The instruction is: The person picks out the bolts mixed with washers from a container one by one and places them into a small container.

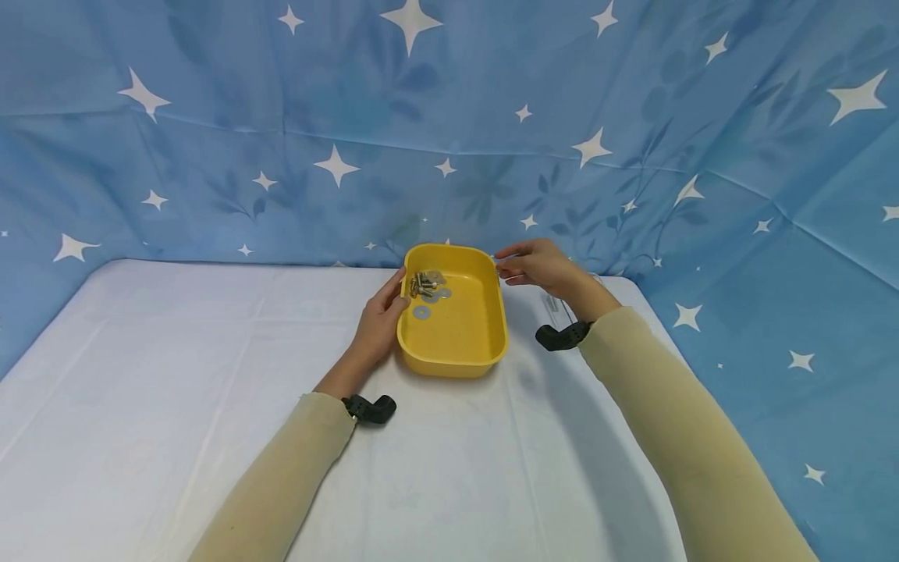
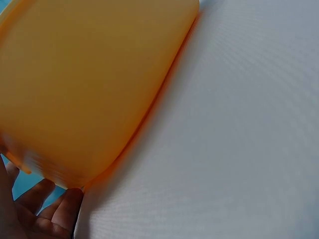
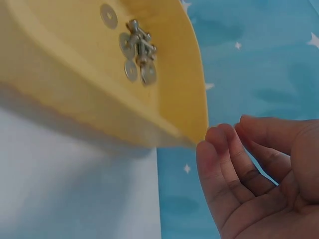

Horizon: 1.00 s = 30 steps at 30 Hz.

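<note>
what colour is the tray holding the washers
The tray is plain yellow, best seen in the head view.

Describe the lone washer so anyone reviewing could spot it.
Find the yellow tray held by the left hand. Bolts and other washers cluster inside, far left; the lone washer lies nearest the wearer, separated from them by bare tray.

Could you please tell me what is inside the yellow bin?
The yellow bin holds a cluster of metal bolts and several flat washers toward its far left. Anything beneath the overlapping pieces is covered and cannot be seen.
</note>
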Motion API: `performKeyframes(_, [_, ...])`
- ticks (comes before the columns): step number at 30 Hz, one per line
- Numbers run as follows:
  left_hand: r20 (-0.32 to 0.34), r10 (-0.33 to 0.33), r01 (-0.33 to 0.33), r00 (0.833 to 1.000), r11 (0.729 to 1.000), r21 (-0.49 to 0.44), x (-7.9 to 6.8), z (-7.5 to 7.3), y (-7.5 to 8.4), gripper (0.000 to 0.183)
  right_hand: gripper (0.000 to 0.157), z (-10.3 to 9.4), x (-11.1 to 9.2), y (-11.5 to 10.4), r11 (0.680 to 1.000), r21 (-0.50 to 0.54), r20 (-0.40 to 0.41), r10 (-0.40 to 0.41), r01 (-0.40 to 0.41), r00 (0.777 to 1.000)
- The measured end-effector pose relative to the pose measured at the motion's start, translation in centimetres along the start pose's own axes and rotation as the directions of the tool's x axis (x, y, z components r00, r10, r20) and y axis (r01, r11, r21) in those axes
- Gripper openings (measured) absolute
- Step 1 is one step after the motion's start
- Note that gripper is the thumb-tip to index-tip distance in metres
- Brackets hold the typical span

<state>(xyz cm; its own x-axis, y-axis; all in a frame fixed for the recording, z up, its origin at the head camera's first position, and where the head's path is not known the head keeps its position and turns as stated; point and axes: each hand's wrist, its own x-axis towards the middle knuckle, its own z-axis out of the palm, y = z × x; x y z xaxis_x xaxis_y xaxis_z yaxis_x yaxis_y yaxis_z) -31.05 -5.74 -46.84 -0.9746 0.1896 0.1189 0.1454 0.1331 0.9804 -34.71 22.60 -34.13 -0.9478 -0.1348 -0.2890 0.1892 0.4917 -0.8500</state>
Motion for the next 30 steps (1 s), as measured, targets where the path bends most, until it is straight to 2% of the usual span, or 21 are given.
performKeyframes(8, [-0.01, -0.011, 0.011, 1.0, 1.0, 0.002, 0.1, -0.2, 0.1, 0.058, 0.043, 2.8, 1.6, -0.7, 0.999, 0.046, 0.036, 0.014, -0.015, 0.999])
performKeyframes(15, [0.003, -0.005, 0.005, 1.0, 1.0, -0.014, -0.1, 0.0, 0.0, 0.058, 0.042, 5.2, 2.2, -0.8, 0.997, 0.081, 0.087, -0.02, 0.013, 0.996])
performKeyframes(21, [0.0, -0.005, 0.005, 1.0, 1.0, 0.001, -0.2, 0.1, -0.2, 0.057, 0.04, 7.1, 2.9, -0.8, 0.995, 0.104, 0.089, -0.015, 0.006, 0.996])
performKeyframes(30, [0.021, -0.006, 0.007, 1.0, 1.0, -0.023, -0.1, -0.1, 0.4, 0.058, 0.038, 8.7, 4.0, -0.5, 0.993, 0.12, 0.07, -0.002, -0.006, 0.998])
